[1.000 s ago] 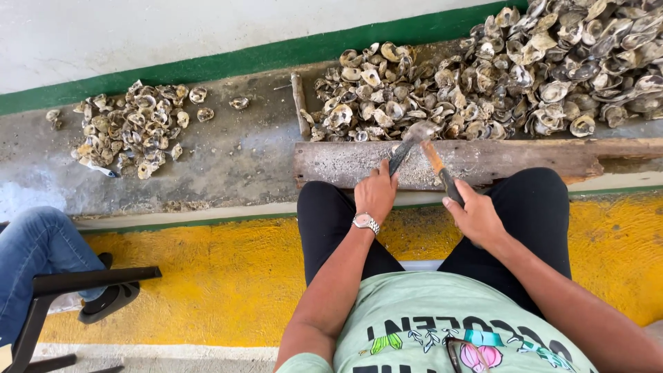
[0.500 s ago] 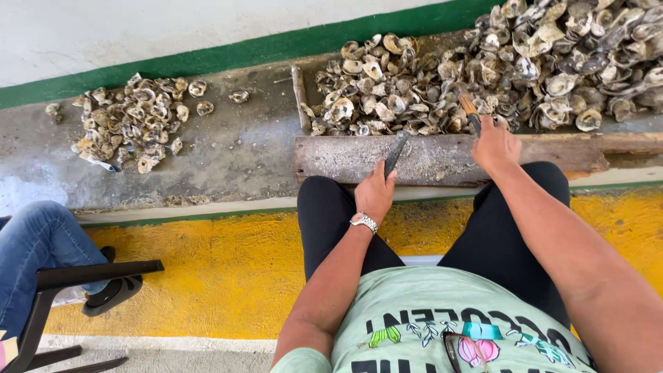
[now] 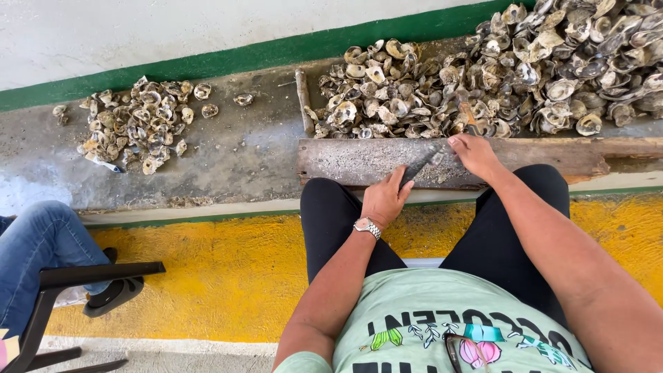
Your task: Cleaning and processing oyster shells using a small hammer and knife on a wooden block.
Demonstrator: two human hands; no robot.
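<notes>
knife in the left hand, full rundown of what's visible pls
The knife has a narrow, dull grey blade, metal by its look, slanting up and to the right over the weathered wooden plank. The left hand wraps its handle, hiding it. The tip ends close by the right hand; whether they touch cannot be told.
</notes>
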